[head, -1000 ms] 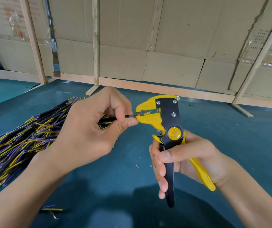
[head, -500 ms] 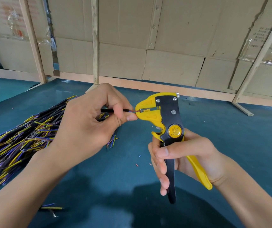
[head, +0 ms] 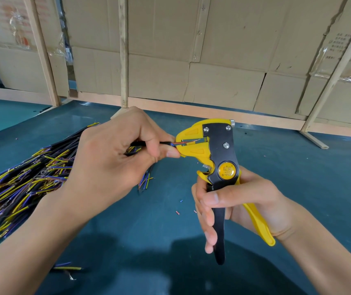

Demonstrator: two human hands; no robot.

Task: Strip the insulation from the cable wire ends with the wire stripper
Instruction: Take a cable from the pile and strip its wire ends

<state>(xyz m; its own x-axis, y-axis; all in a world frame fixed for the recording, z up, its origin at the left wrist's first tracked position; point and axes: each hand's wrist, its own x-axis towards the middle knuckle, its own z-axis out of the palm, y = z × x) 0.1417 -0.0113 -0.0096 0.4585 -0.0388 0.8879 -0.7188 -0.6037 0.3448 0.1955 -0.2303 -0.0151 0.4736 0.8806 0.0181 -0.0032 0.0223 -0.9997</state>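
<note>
The left hand [head: 115,165] pinches a black cable [head: 166,143] between thumb and forefinger; its wire ends lie between the yellow jaws of the wire stripper [head: 217,158]. The right hand [head: 238,207] grips both stripper handles, upright above the green bench [head: 297,167]. Open bench surface lies right of the tool; a cable pile [head: 21,184] fills the left edge. The pivot badge lettering is too small to read. Since 0.5 s ago, the cable sits deeper in the jaws.

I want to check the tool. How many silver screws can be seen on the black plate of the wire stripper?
3 on the wire stripper: upper left, upper right, and lower middle. Its far side is hidden, so there may be more.
</note>
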